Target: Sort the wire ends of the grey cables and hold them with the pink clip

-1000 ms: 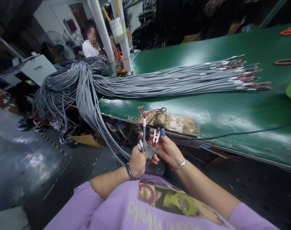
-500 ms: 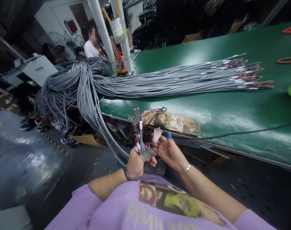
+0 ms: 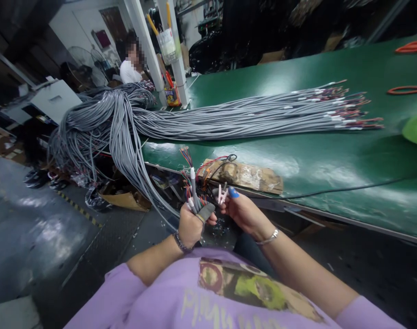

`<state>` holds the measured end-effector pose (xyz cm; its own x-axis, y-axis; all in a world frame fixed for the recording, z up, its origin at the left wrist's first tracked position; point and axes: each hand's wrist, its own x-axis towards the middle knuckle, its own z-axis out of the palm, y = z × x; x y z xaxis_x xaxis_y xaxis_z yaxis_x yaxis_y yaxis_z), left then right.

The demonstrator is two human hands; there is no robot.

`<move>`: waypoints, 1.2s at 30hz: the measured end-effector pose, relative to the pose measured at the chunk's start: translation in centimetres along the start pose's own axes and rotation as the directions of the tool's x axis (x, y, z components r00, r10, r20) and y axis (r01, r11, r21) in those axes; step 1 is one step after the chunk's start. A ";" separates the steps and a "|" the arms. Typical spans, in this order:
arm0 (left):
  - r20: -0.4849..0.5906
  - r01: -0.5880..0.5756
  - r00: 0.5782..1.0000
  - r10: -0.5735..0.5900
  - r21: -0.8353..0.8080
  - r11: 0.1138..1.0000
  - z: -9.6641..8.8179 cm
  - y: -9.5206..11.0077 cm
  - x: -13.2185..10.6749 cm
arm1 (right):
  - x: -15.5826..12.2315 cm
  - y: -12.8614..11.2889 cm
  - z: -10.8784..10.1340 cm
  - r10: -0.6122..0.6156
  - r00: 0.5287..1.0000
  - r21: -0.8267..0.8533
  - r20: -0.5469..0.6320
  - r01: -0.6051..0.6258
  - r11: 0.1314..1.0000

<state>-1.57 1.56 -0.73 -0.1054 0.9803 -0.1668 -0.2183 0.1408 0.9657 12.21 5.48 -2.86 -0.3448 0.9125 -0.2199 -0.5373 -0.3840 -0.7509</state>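
Observation:
My left hand (image 3: 190,228), with a grey covering on its thumb, is closed round several grey cables (image 3: 194,187). Their stripped ends, with white sleeves and thin coloured wires, point upward above the fist. Just to the right, my right hand (image 3: 244,214) pinches a small pale pink clothes peg (image 3: 222,195) between thumb and fingers. Blue tape or a cover wraps one of its fingertips. The peg's two prongs show apart, and a small gap lies between it and the cables. Part of the bunch is hidden inside my left fist.
A long bundle of grey cables (image 3: 229,119) lies across the green table (image 3: 332,169), with more draped over its left edge. A worn wooden block (image 3: 251,176) sits at the near edge. A black cord (image 3: 335,189) crosses the table. A person (image 3: 129,68) is at the back left.
Both hands have shifted slightly; the left has moved a little left with the cables. The peg has turned in my right hand, so its prongs now show.

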 end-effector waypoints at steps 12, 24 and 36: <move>0.015 -0.357 0.924 0.381 0.385 0.851 -0.7 0.0 0.3 | 1.0 1.5 0.5 -0.028 0.999 0.239 -0.042 0.038 0.970; 0.196 -0.484 0.867 0.458 0.550 0.680 -0.8 -1.0 0.7 | 1.4 1.6 0.7 0.084 0.991 0.337 -0.101 -0.045 0.940; -0.024 -0.180 0.982 0.188 0.202 0.963 -0.8 -0.2 -0.1 | 0.7 2.0 -0.1 0.058 0.998 0.284 0.018 -0.061 0.957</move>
<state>-2.32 1.30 -1.11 -0.1678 0.9857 0.0134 0.0050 -0.0128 0.9999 10.98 5.35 -4.58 -0.3891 0.8861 -0.2519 -0.7120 -0.4627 -0.5281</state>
